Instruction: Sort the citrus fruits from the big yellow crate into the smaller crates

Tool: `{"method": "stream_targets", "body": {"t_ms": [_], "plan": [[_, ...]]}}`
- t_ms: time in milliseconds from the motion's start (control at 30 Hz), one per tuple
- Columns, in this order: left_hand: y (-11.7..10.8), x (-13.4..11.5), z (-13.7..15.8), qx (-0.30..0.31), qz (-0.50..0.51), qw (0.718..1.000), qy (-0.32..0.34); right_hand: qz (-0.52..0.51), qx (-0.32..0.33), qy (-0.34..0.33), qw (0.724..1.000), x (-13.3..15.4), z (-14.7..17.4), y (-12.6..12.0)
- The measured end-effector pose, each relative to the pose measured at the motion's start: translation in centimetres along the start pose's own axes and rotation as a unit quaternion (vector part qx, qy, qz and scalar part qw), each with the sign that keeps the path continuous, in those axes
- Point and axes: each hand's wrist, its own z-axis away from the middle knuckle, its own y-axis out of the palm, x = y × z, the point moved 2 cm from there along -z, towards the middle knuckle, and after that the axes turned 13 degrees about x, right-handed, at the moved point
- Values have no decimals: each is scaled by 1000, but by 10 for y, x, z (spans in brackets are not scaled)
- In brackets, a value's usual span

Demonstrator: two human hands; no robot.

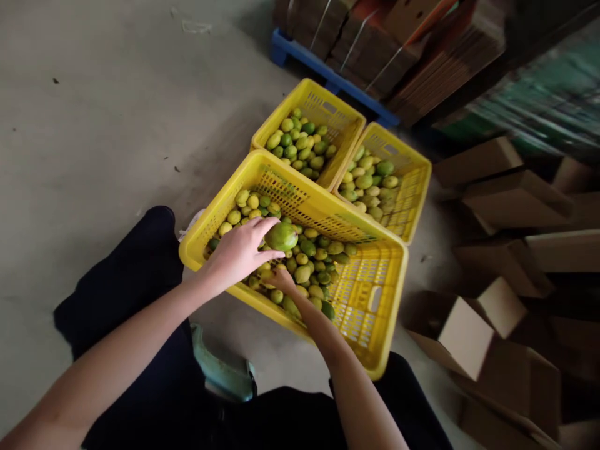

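Observation:
My left hand (239, 250) is closed on a large green lemon (282, 237), gripping it between thumb and fingers above the front yellow crate (290, 172). Lower down, my right hand (280, 280) reaches into the same crate, among the loose lemons (302, 274). Its fingers are partly hidden by the fruit and blurred, so I cannot tell whether they hold one. The lemons in the crate range from yellow to dark green and lie mostly toward its left and middle, while its slotted floor shows at the right.
Two smaller yellow crates of lemons, one at the back left (262, 128) and one at the back right (419, 187), touch the front crate. Open cardboard boxes (466, 337) crowd the right side. A blue pallet (304, 59) with strapped cardboard stands behind.

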Motion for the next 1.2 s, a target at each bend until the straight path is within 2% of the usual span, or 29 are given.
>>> {"method": "stream_targets", "body": {"t_ms": [100, 167, 233, 300, 400, 467, 567, 633, 733, 833, 933, 1033, 1200], "plan": [[1, -2, -5, -7, 71, 997, 24, -1, -48, 16, 999, 22, -2, -30], [4, -5, -7, -8, 128, 991, 25, -20, -80, -3, 997, 47, 21, -55], [9, -9, -9, 8, 194, 981, 22, -74, -111, -56, 990, 75, 59, -74], [13, -18, -13, 43, 259, 964, 30, -194, -144, -151, 959, 100, 101, -84], [15, -40, -24, 107, 303, 945, 66, -316, -156, -261, 899, 122, 152, -82], [13, -59, -33, 136, 283, 945, 95, -348, -148, -296, 877, 127, 172, -76], [15, -78, -39, 157, 238, 950, 128, -371, -154, -322, 857, 121, 182, -70], [21, -77, -35, 149, 233, 952, 132, -379, -164, -321, 852, 114, 181, -69], [33, -63, -24, 104, 256, 955, 112, -384, -166, -302, 857, 101, 177, -68], [36, -56, -15, 75, 249, 960, 109, -332, -185, -293, 877, 94, 177, -65], [27, -65, -12, 76, 208, 963, 157, -203, -222, -326, 896, 96, 182, -59], [20, -77, -11, 93, 188, 960, 185, -106, -279, -378, 876, 104, 189, -51], [21, -76, -7, 103, 194, 957, 189, 29, -375, -404, 834, 112, 189, -45]]}}
